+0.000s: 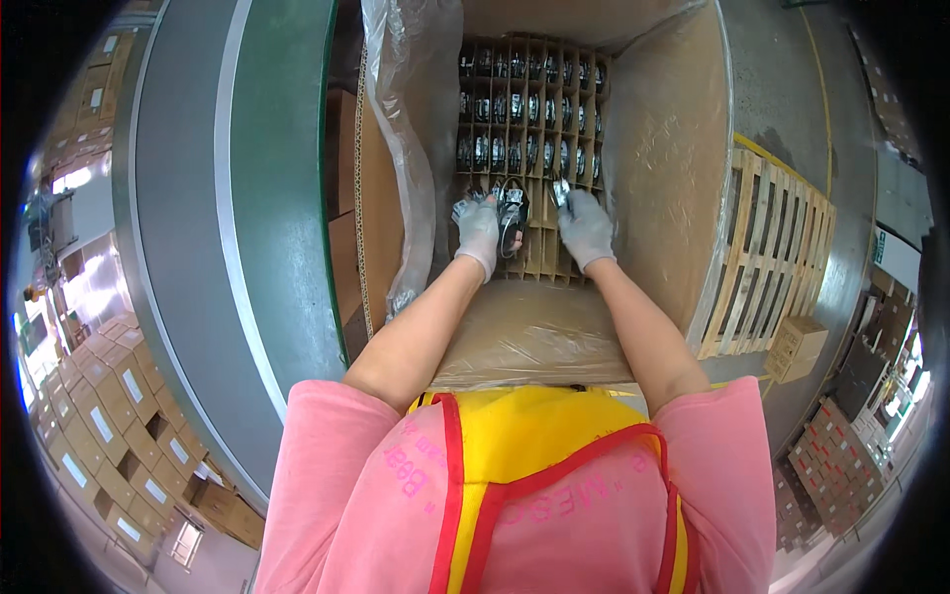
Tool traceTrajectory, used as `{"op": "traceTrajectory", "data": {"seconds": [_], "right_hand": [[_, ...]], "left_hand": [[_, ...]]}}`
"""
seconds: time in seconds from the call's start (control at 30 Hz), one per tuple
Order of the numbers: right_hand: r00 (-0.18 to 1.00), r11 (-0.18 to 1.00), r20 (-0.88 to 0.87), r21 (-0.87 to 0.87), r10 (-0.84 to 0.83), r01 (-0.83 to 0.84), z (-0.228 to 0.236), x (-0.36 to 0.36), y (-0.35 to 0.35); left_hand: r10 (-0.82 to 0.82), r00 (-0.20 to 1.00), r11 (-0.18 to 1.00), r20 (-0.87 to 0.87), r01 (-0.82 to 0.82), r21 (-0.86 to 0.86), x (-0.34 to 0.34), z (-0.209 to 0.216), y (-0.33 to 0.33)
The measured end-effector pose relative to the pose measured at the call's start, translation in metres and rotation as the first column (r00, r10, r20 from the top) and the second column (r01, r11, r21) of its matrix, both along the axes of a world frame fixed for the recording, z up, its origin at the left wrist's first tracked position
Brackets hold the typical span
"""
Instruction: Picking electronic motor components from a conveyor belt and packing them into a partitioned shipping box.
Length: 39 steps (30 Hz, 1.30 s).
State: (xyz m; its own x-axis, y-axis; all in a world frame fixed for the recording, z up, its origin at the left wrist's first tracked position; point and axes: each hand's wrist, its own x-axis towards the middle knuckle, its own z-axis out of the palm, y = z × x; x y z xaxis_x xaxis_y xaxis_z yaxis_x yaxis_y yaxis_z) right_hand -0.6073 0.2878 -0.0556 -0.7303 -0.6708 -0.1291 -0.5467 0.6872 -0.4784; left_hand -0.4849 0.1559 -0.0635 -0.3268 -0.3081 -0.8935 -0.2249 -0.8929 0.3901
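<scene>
Both of my hands wear light grey gloves and reach deep into a large carton. Inside it, a cardboard divider grid (534, 259) holds small parts with shiny, clear-looking wraps (498, 151), row after row. My left hand (477, 235) is closed around small silver-and-clear parts (461, 209) over the grid's near left cells. Right beside it is a dark looped cable piece (511, 220) with a pale label; whether that hand grips it too I cannot tell. At the near right cells, the fingers of my right hand (588, 230) pinch a small shiny silver part (561, 192).
Clear plastic film (391, 129) hangs over the carton's left wall. Beyond that runs a green and grey conveyor (277, 188). A wooden pallet (767, 257) and a small carton (796, 348) lie on the floor at right. Stacked cartons (109, 396) stand far left.
</scene>
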Motion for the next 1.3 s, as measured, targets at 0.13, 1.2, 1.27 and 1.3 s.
{"op": "traceTrajectory", "data": {"seconds": [0.13, 1.2, 1.27, 1.3], "right_hand": [[0.982, 0.978, 0.062, 0.096, 0.179, -0.184, -0.012, 0.026, 0.001], [0.837, 0.791, 0.539, -0.55, 0.094, 0.266, 0.141, -0.001, -0.034], [0.752, 0.787, 0.653, -0.508, 0.089, 0.348, 0.149, -0.01, -0.034], [0.604, 0.667, 0.773, -0.555, 0.193, 0.498, 0.157, -0.01, -0.035]], "left_hand": [[0.093, 0.995, 0.992, 0.027, -0.095, 0.079, 0.0, 0.001, -0.005], [-0.013, 0.958, 0.903, -0.287, -0.112, -0.414, -0.049, 0.153, -0.004], [-0.036, 0.913, 0.828, -0.407, -0.201, -0.524, -0.052, 0.17, -0.003], [-0.047, 0.927, 0.836, -0.372, -0.168, -0.523, -0.052, 0.183, -0.003]]}}
